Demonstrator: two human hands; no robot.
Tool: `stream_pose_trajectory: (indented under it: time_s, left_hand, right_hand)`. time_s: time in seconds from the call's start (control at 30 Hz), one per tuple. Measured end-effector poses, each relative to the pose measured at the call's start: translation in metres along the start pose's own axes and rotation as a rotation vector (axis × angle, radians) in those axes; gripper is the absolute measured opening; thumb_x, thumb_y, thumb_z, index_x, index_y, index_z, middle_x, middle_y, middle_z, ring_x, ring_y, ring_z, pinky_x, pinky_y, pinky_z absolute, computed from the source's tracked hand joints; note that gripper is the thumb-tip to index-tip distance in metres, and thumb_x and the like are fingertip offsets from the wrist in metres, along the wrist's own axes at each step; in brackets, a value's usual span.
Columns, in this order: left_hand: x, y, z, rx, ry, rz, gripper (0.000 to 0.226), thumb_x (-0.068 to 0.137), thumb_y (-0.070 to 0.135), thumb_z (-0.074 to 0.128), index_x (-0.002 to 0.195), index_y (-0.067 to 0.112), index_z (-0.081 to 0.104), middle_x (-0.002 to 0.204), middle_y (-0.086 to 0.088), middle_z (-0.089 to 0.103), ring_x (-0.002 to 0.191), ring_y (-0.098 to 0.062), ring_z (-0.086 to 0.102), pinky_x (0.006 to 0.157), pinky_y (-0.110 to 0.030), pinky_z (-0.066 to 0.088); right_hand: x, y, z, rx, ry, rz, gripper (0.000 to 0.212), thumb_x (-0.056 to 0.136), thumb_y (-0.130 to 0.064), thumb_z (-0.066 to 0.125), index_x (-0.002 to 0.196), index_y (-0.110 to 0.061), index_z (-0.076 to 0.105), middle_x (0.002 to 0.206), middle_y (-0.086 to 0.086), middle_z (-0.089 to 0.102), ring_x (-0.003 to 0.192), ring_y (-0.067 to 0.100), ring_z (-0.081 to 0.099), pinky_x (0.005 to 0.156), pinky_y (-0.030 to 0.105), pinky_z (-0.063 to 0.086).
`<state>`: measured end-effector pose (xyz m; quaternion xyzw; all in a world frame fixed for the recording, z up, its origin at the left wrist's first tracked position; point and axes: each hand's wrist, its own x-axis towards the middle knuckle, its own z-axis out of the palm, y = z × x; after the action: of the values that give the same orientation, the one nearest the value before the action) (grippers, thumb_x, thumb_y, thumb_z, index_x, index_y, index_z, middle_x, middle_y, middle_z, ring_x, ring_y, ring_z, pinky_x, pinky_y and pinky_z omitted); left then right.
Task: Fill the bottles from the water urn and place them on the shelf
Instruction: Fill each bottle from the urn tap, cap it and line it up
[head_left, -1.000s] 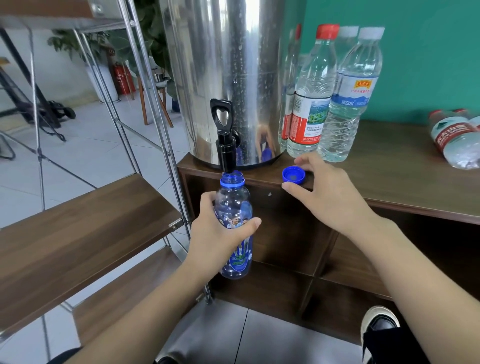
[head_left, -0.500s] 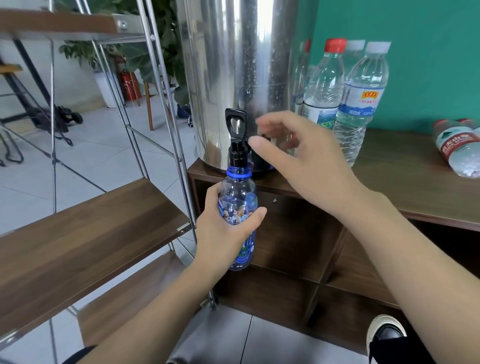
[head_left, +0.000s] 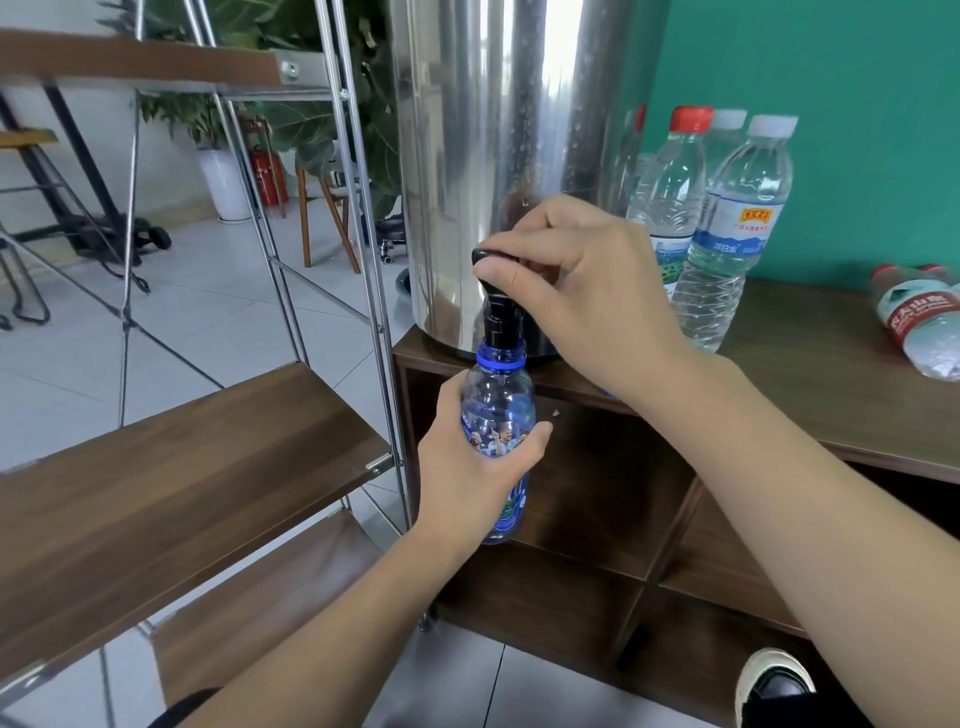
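A tall steel water urn (head_left: 483, 156) stands on the wooden cabinet (head_left: 831, 405). My left hand (head_left: 470, 467) grips a small blue bottle (head_left: 498, 395) upright, its open neck right under the urn's black spout (head_left: 501, 322). My right hand (head_left: 576, 275) curls over the black tap lever (head_left: 485, 255) and holds it tipped forward. The bottle looks empty; I cannot make out any water running. The wooden shelf (head_left: 182, 478) with a steel frame is to the left.
Three capped clear bottles (head_left: 727, 228) stand right of the urn, and another (head_left: 919, 322) lies on its side at the cabinet's far right. A lower shelf board (head_left: 249, 613) sits below. My shoe (head_left: 774, 680) shows at the bottom right on the tiled floor.
My right hand left the blue cap on the cabinet, rose to the tap and took hold of the lever, tipping it forward. The bottle stayed under the spout in my left hand.
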<state>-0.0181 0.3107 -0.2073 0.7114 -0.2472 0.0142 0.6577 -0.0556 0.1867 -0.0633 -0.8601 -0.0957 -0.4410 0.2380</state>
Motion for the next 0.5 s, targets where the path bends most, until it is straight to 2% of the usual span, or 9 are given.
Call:
stream_pose_trajectory:
  time_s: [0.13, 0.3, 0.4, 0.5]
  left_hand:
    - [0.0, -0.001, 0.0, -0.005, 0.001, 0.004, 0.069, 0.076, 0.033, 0.092, 0.131, 0.035, 0.05, 0.113, 0.017, 0.071, 0.103, 0.002, 0.069, 0.092, -0.022, 0.055]
    - [0.001, 0.0, 0.0, -0.001, 0.049, 0.03, 0.066, 0.075, 0.027, 0.094, 0.123, 0.045, 0.051, 0.11, 0.019, 0.071, 0.102, 0.0, 0.07, 0.09, -0.024, 0.057]
    - [0.0, -0.001, 0.0, 0.003, 0.041, 0.027, 0.067, 0.075, 0.028, 0.094, 0.127, 0.037, 0.052, 0.111, 0.017, 0.071, 0.103, 0.0, 0.07, 0.093, -0.027, 0.058]
    - [0.001, 0.0, 0.001, -0.007, 0.039, 0.011, 0.068, 0.074, 0.028, 0.094, 0.129, 0.032, 0.053, 0.109, 0.016, 0.072, 0.102, 0.001, 0.07, 0.093, -0.026, 0.056]
  right_hand:
    - [-0.011, 0.002, -0.001, 0.047, -0.023, -0.085, 0.02, 0.092, -0.023, 0.075, 0.109, -0.016, 0.079, 0.092, 0.001, 0.067, 0.086, 0.005, 0.057, 0.08, 0.009, 0.042]
    - [-0.031, 0.008, 0.003, 0.038, -0.129, -0.156, 0.026, 0.09, -0.023, 0.078, 0.115, -0.017, 0.077, 0.099, 0.0, 0.065, 0.095, 0.013, 0.054, 0.088, 0.016, 0.04]
    - [-0.041, 0.011, -0.003, 0.041, -0.054, -0.135, 0.026, 0.091, -0.025, 0.077, 0.115, -0.017, 0.077, 0.104, -0.002, 0.066, 0.099, 0.013, 0.056, 0.092, 0.016, 0.04]
    - [-0.051, 0.022, -0.011, 0.024, 0.062, -0.073, 0.021, 0.093, -0.025, 0.074, 0.111, -0.015, 0.078, 0.104, 0.0, 0.069, 0.099, 0.02, 0.063, 0.092, 0.024, 0.047]
